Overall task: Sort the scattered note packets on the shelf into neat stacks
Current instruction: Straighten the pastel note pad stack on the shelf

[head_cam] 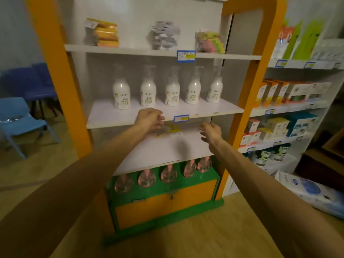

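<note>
Now left hand [149, 118] fingers curled over blurred yellow-white note packets [172, 129]; right hand [211, 131] fingers apart.

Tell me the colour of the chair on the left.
Blue chair, clearest in the head view.

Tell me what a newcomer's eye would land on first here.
The orange-framed shelf unit dominates. Five white bottles line its middle shelf. Below them, both hands reach toward the third shelf: the left hand over a small pile of note packets, the right hand open beside it.
</note>
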